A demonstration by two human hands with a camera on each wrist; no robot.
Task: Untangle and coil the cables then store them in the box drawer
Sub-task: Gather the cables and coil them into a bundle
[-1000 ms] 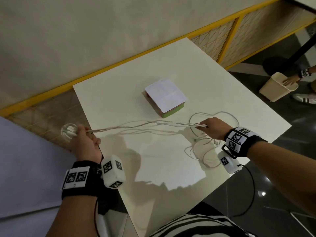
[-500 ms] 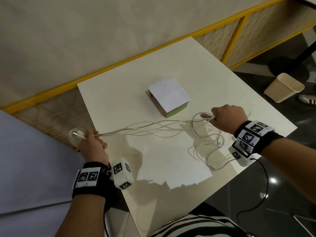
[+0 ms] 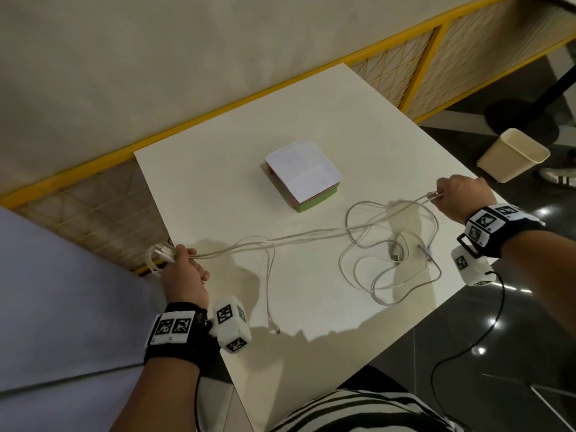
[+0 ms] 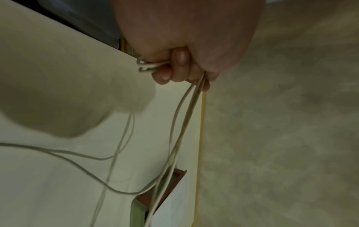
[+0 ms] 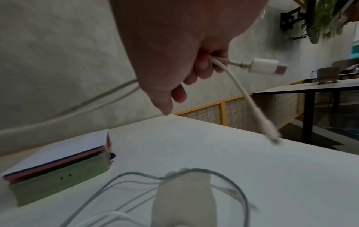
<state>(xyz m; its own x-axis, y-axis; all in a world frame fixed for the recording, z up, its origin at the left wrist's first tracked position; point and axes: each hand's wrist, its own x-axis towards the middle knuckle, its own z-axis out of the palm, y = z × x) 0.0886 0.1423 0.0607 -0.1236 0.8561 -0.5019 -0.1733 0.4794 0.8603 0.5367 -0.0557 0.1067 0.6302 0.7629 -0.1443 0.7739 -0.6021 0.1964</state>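
Over the surface (image 3: 311,307) edge, our left hand (image 3: 184,272) curls its fingers round looped cables (image 3: 280,241); strands stretch rightward to our right hand (image 3: 461,198), fingers pinching two plug ends. Beyond sits the box (image 3: 302,176).

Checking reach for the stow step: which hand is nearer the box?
Right, narrowly. The right hand is off the box's right side, pinching cable ends; the left hand grips cables at the table's near-left edge.
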